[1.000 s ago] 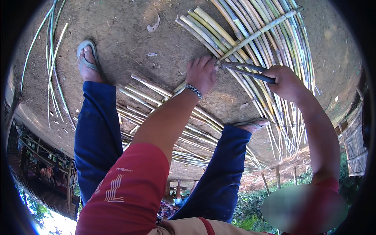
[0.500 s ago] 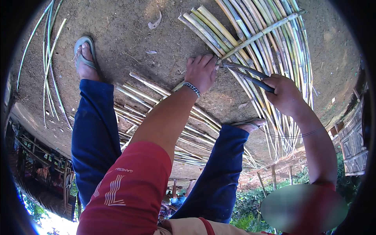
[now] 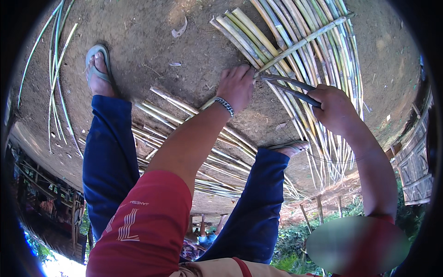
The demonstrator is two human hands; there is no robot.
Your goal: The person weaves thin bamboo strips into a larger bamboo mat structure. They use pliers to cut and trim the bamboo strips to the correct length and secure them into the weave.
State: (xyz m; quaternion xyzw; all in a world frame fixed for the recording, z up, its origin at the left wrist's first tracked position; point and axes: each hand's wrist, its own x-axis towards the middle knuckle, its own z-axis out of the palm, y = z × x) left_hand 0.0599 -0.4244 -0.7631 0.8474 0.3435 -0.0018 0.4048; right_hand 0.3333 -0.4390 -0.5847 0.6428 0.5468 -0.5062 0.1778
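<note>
Pliers [image 3: 300, 83] are gripped in the right hand [image 3: 333, 108], handles slightly spread, the tip brought right beside the left hand [image 3: 236, 85]. That one is curled by the near end of a crosswise stick [image 3: 304, 42]; whether anything is grasped cannot be told. Beyond the hands, poles [image 3: 253, 28] are crossed by the stick; loose sticks [image 3: 173, 100] are spread nearer, left of the left hand.

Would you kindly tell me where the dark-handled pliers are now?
In the head view, the dark-handled pliers are right of centre, gripped in the right hand, their tip beside the left hand at the lower end of the crosswise pole.
</note>
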